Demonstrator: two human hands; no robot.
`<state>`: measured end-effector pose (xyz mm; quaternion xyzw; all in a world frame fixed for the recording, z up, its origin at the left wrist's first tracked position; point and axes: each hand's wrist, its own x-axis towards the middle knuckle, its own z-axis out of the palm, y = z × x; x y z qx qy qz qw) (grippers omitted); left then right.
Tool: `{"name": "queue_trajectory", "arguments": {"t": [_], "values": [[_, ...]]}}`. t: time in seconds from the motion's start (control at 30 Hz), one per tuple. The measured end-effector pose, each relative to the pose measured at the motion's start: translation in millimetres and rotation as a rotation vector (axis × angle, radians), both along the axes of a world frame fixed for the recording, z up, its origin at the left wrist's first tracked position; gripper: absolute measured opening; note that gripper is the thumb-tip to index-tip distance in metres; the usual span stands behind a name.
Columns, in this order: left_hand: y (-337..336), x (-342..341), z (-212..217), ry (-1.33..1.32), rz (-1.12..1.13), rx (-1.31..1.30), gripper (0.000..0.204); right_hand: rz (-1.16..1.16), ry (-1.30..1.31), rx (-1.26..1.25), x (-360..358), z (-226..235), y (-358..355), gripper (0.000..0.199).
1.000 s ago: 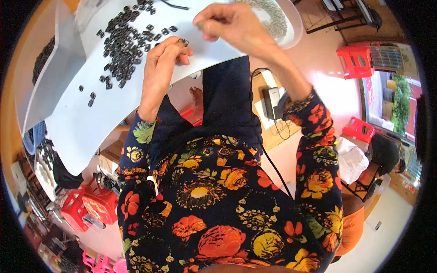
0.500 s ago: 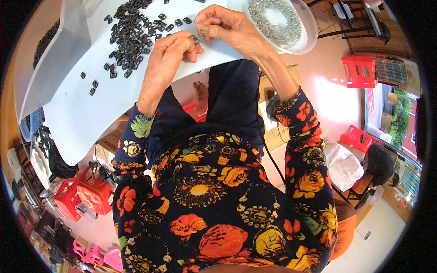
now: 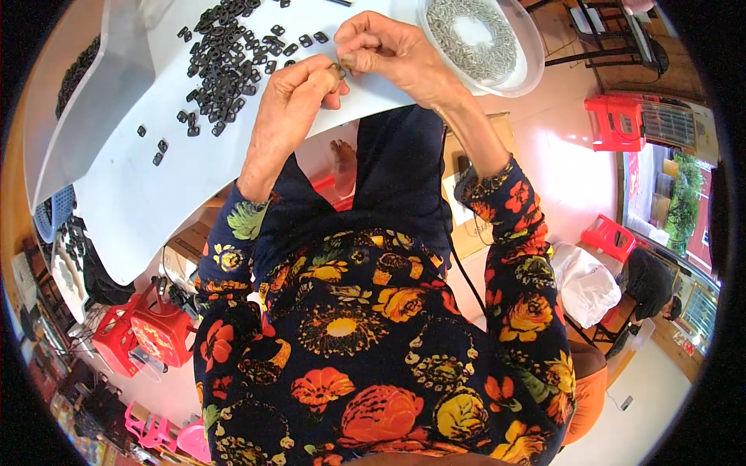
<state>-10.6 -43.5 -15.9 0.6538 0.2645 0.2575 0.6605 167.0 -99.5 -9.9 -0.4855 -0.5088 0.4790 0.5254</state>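
My left hand (image 3: pixel 289 101) pinches a small black plastic piece (image 3: pixel 339 71) between thumb and forefinger, just past the near edge of the white table (image 3: pixel 179 171). Close against it, my right hand (image 3: pixel 392 60) has thumb and fingertips pressed together at the piece; whatever they grip is too small or hidden to make out. A loose heap of similar black plastic pieces (image 3: pixel 220 89), each with holes, spreads over the table left of my hands. To the right stands a round clear plastic tub (image 3: pixel 531 74) with many small silver metal pins (image 3: pixel 475 64) in it.
A translucent raised panel (image 3: pixel 93 101) borders the table at left. A blue basket (image 3: pixel 56 211) and red stools (image 3: pixel 159 330) are beyond it. On the right are another red stool (image 3: pixel 614 123), a white bag (image 3: pixel 584 284) and a bent-over person (image 3: pixel 651 281).
My fingertips have come closer together, and the black piece shows less between them. Both hands have shifted very slightly; the heap and the tub look the same.
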Motion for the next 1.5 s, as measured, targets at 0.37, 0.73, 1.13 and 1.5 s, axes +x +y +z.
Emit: {"name": "queue_trajectory", "arguments": {"t": [0.37,0.73,1.13,1.5], "values": [[-13.1,3.7,-4.2,-0.007,0.159,0.09,0.018,0.011,-0.136,-0.029,-1.3,0.1,0.2,0.016],[-15.1,3.3,-2.7,0.032,0.176,0.151,0.017,-0.06,-0.094,0.016,-10.0,1.2,-1.9,0.014],[-14.4,2.7,-5.5,-0.06,0.173,0.126,0.017,0.018,0.0,-0.048,-4.9,1.3,2.4,0.023],[-18.3,2.2,-8.9,-0.1,0.222,0.2,0.018,-0.095,0.013,0.018,-19.4,-2.9,-2.6,0.016]]}}
